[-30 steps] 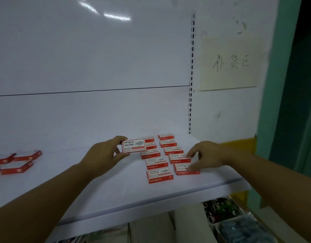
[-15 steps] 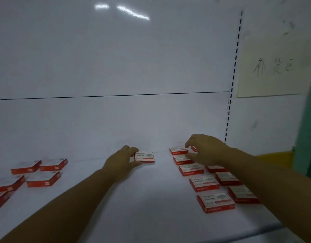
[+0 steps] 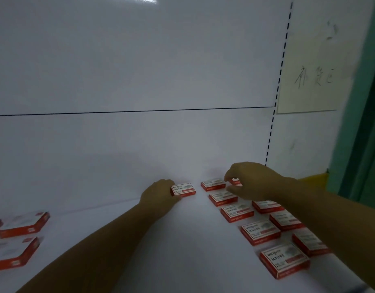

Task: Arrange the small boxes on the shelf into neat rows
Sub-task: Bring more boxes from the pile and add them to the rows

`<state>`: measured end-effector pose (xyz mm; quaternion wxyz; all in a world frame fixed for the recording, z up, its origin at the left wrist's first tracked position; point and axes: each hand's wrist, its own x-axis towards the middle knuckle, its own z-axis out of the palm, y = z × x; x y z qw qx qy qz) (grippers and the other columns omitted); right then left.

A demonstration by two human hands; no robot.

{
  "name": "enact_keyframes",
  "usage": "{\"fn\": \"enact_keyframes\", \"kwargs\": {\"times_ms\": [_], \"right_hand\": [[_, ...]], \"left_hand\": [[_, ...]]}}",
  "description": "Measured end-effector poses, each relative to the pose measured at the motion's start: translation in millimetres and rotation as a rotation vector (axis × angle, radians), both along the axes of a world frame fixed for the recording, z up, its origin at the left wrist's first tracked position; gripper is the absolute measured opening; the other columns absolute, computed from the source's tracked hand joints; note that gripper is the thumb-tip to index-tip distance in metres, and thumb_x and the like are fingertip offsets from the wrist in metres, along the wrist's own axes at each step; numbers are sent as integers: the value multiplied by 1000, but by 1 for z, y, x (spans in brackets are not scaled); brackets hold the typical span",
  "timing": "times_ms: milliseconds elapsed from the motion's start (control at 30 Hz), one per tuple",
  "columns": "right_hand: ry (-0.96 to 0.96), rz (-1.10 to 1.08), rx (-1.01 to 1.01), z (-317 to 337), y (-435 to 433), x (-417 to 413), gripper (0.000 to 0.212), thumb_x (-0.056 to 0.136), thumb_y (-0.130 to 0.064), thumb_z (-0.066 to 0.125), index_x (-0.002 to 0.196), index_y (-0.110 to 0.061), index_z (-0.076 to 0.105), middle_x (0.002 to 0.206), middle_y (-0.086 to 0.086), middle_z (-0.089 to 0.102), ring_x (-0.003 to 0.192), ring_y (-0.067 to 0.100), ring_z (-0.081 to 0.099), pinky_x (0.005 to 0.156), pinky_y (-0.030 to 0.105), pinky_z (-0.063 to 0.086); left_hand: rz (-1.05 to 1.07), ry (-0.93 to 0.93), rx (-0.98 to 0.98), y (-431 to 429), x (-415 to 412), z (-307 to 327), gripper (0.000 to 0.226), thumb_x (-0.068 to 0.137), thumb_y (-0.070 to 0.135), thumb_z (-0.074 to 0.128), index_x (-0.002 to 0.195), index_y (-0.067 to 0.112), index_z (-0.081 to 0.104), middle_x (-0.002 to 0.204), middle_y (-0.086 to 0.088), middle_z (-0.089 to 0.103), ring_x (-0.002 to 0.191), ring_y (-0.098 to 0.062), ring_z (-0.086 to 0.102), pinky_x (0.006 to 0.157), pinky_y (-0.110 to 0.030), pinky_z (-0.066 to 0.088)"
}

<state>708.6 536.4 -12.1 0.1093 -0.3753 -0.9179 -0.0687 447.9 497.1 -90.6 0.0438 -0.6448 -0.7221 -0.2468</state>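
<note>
**Spotter:** Where's the box you're working?

**Operator:** I've got the red-and-white box [image 3: 183, 189] at the back of the white shelf [image 3: 182, 250], label up. My left hand [image 3: 159, 197] grasps it by its left end, fingers over the far edge and thumb on the near one. I can't tell whether it sits on the shelf or just off it.

**Spotter:** And the other side?

**Operator:** I see my right hand [image 3: 250, 182] over the far end of the laid-out boxes, fingers curled down. The thumb and index finger are on either side of the rearmost box [image 3: 235, 182] there. That box is mostly hidden, so I can't tell if it's gripped or only covered.

**Spotter:** How do the rows look?

**Operator:** The left column [image 3: 260, 231] is five boxes running from the back toward the front edge. They're all label up with small gaps between them. The right column [image 3: 285, 219] lies just beside it. I count four there, partly under my right forearm. The box in my left hand is about level with the back of the left column, with a gap between.

**Spotter:** Anything further out?

**Operator:** There are loose boxes [image 3: 24, 224] far to the left, well apart from the columns, blurred and lying at uneven angles. Behind the shelf is the white back panel [image 3: 140, 81]. A slotted upright [image 3: 281, 60] runs up it on the right. Past that hangs a paper note [image 3: 313, 79] with handwriting, then a green frame [image 3: 362, 102].
</note>
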Motion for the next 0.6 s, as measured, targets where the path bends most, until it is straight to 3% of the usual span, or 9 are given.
{"fn": "enact_keyframes", "kwargs": {"times_ms": [200,300,433,600], "right_hand": [[-31,13,-13,0,-9,-5,41,88,-45,50,124,-26,53,125,-4,54,109,15,50,89,30,40],[-25,51,-55,-7,-19,-10,50,87,-49,49,132,-26,46,135,-3,47,120,18,45,100,35,38],[-30,120,-102,-15,-34,-23,62,88,-51,48,142,-27,31,153,1,24,139,20,23,111,39,22],[-36,253,-125,-20,-60,-59,68,90,-53,44,146,-25,19,158,5,7,144,20,5,116,38,10]], "left_hand": [[104,-44,-15,-4,9,5,44,80,44,60,116,21,47,106,-1,62,86,-16,54,69,-26,41],[102,12,-85,-19,7,15,53,82,53,54,123,21,45,120,-2,57,101,-18,54,84,-30,45],[84,26,-259,-63,-5,44,68,85,60,44,140,22,30,149,-2,32,134,-21,32,108,-36,26],[274,143,-378,-145,-19,79,74,84,67,37,143,24,25,153,0,23,141,-17,15,113,-39,16]]}}
